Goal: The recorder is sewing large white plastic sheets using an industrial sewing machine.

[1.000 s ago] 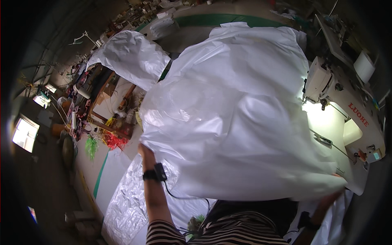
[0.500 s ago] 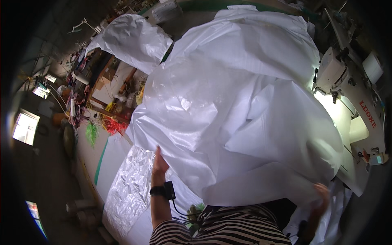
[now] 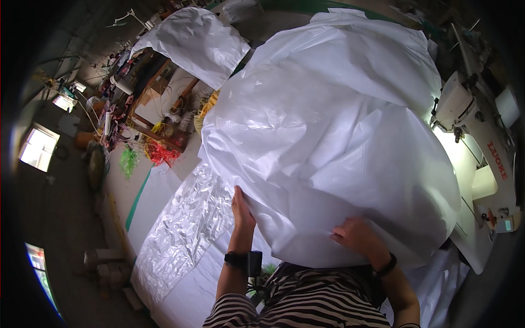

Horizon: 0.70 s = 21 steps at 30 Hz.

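Note:
A big white woven plastic sheet point(image 3: 383, 164) lies in loose folds before me, with a clear, shiny film-like patch near its middle. At its left edge, my left hand point(image 3: 243, 210) is upright with fingers together, closed on the edge; part of the grip is hidden by the sheet. My right hand point(image 3: 354, 235) rests on top of the sheet near my body, slightly blurred, its fingers bent but apart and no fold seen gripped in them. Both wrists wear black bands.
A white sewing machine point(image 3: 465, 104) with its lamp lit stands at the right, touching the sheet. Crinkled silvery film point(image 3: 183, 229) lies at the left. Beyond it are red strands point(image 3: 161, 153), green strands point(image 3: 128, 161) and a cluttered wooden frame. Another white sheet point(image 3: 194, 46) lies at the back.
My right hand has moved from the sheet's lower right edge leftward onto its surface. My left hand and the sheet's left edge appear further right, as the whole view has shifted slightly.

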{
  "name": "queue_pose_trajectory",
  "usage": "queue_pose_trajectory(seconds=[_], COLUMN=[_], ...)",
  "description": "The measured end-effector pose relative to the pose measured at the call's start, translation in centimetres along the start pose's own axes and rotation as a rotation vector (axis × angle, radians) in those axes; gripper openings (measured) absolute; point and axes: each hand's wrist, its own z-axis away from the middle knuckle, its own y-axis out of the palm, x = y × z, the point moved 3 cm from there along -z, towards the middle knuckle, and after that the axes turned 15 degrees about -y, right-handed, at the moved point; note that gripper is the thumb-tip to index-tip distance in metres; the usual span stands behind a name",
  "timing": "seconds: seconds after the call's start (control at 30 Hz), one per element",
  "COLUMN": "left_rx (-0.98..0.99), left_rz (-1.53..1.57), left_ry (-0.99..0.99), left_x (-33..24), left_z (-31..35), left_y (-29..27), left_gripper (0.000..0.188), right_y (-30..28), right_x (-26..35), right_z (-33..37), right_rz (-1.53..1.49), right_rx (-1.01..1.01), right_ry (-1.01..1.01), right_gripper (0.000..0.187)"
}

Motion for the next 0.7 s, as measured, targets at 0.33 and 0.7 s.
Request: queue_pose_trajectory(seconds=[0.33, 0.7], left_rx=[-0.073, 0.369], left_rz=[0.126, -1.342], left_ry=[0.493, 1.289], left_x=[-17.1, -2.2], left_z=[-11.7, 6.0], left_y=[-5.7, 20.1], left_gripper=[0.046, 0.053], right_y=[-6.1, -3.3], right_x=[9.3, -2.3], right_z=[5.9, 21.7], right_rz=[0.076, -0.246], right_rx=[-0.319, -0.943], right_ry=[-0.223, 0.824], right_gripper=[0.022, 0.044])
